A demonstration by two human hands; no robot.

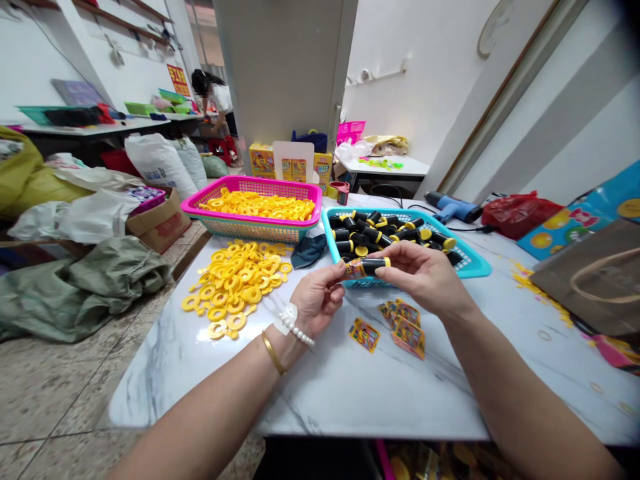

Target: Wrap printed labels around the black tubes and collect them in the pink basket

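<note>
Over the front edge of the blue basket (475,265), my right hand (427,275) grips a small black bottle with a yellow end (373,266) between thumb and fingers. My left hand (316,299) pinches a colourful printed label sleeve (354,269) at the bottle's left end; how far it sits over the bottle I cannot tell. Below my hands, a single flat label (365,335) lies on the marble-patterned table (320,400), beside a small pile of similar labels (406,327). More black bottles with yellow ends (373,233) fill the blue basket.
Yellow ring-shaped plastic pieces (235,283) lie heaped at left, before a pink basket (313,193) holding more. A blue heat gun (455,207), a red plastic bag (517,215) and a paper bag (590,280) stand right. A person (217,100) works in the background.
</note>
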